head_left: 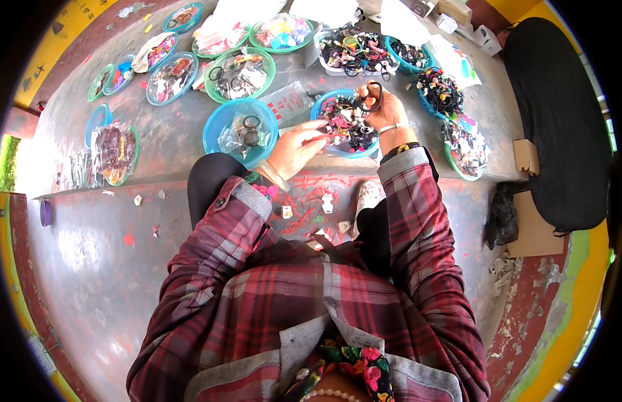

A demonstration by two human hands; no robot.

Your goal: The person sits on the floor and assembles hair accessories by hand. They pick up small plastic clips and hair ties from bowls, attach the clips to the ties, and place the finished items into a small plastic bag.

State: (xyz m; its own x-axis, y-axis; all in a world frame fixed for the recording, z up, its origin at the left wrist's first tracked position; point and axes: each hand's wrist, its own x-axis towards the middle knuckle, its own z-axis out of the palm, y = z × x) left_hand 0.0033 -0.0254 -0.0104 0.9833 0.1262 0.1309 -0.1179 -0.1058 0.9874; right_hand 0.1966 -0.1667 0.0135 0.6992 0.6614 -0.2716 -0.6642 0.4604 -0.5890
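A black hair tie (379, 96) is pinched in the fingers of my right hand (391, 112), above the far right rim of a blue basket (319, 104). That basket holds a heap of dark hair ties with small colored ornaments (348, 124). At its left side my left hand (296, 155) stretches its fingers toward the heap, and I see nothing in them. Just left of this hand stands a blue basin (212, 132), with a clear plastic bag (242, 136) holding black hair ties inside it.
A flattened clear plastic bag (284, 100) lies behind my hands. Around it stand a green basket (214, 90) of packaged pieces, a white basket (331, 69) of hair ties and several other filled baskets. A long black case (559, 127) leans at the right. Scraps litter the step below.
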